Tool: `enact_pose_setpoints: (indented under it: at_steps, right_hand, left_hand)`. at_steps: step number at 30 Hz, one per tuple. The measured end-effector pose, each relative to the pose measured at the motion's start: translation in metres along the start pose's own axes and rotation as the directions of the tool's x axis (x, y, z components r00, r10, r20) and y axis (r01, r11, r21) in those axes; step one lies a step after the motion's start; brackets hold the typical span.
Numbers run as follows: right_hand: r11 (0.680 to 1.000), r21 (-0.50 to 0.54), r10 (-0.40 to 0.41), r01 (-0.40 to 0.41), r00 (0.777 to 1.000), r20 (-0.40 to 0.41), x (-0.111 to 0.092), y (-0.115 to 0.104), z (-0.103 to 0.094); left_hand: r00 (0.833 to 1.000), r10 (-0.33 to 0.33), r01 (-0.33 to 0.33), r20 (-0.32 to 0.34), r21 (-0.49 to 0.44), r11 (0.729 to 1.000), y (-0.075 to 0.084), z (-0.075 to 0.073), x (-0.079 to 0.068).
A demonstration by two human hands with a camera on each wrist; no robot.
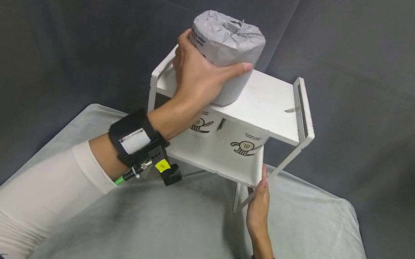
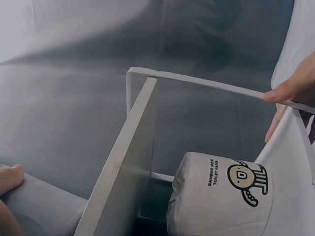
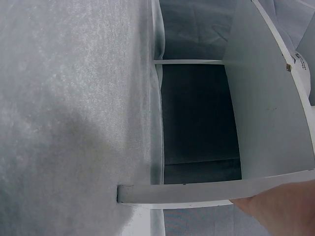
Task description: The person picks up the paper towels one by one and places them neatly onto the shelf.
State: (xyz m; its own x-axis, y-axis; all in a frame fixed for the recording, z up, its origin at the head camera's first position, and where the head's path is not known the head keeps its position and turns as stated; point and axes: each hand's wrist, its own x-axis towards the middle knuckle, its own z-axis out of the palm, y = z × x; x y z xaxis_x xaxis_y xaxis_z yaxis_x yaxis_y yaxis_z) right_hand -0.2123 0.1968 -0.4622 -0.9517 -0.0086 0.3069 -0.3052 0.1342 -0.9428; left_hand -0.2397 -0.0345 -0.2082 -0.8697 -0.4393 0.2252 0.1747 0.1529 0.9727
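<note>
My left hand grips a paper-wrapped toilet paper roll, thumb on the near side and fingers round the left. The roll stands upright over the front left part of the white two-tier shelf's top board; whether it touches the board I cannot tell. Low on the shelf's right side, my right hand holds the side frame. In the left wrist view its thumb lies over that frame, fingers behind. On the lower board sit two more wrapped rolls, one on the right and one on the left, partly hidden.
The shelf stands on a table under a pale grey cloth. Dark grey curtains hang behind and at the sides. Raised side rails bound the top board at left and right. A small dark mark shows near the right rail.
</note>
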Motion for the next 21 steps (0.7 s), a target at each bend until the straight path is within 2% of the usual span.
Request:
enact_pose_setpoints:
  at_steps: [10,16,21]
  right_hand:
    - [1.000,-0.018,0.003,-0.003,1.000,0.002,0.001,0.002,0.001]
    - [1.000,-0.017,0.003,-0.003,1.000,-0.002,0.001,0.001,0.001]
    - [1.000,-0.015,-0.004,0.004,1.000,0.001,0.001,0.001,0.000]
  left_hand:
    - [1.000,-0.019,0.019,-0.014,0.006,1.000,-0.001,0.004,0.007]
    - [1.000,-0.021,0.021,-0.001,-0.003,1.000,-0.002,0.006,0.016]
    - [1.000,-0.027,0.027,0.010,0.027,0.999,-0.002,0.008,0.022]
